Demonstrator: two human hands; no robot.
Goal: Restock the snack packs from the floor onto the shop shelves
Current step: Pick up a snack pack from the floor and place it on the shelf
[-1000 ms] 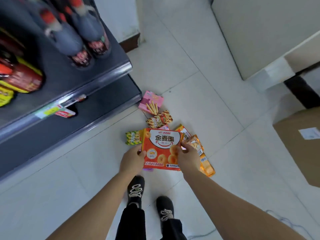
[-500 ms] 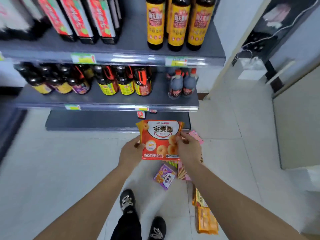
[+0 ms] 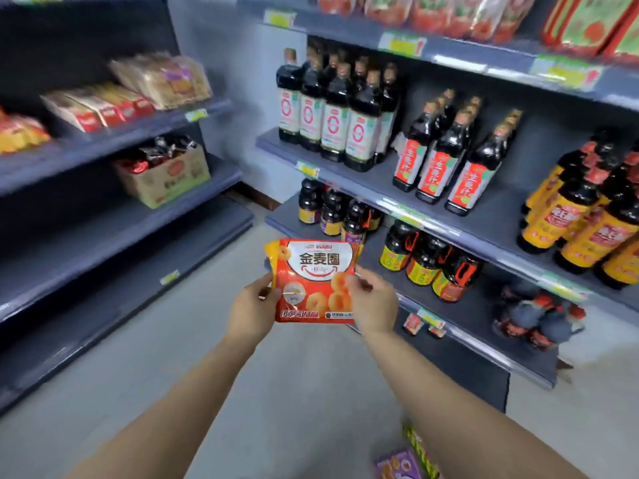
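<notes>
OK, arms outstretched; left hand point(image 3: 250, 311), right hand point(image 3: 371, 302) pinch side edges of upright red-orange plastic snack pack point(image 3: 316, 281), beside grey metal bottle shelf point(image 3: 479, 316); floor point(image 3: 207, 340) runs left of it.

You lifted the orange snack pack point(image 3: 316, 281) off the floor point(image 3: 276, 392); your left hand point(image 3: 250, 307) and right hand point(image 3: 373, 302) raised it before the sauce shelves point(image 3: 501, 216); the leftover packs point(image 3: 397, 464) slid low in view.
</notes>
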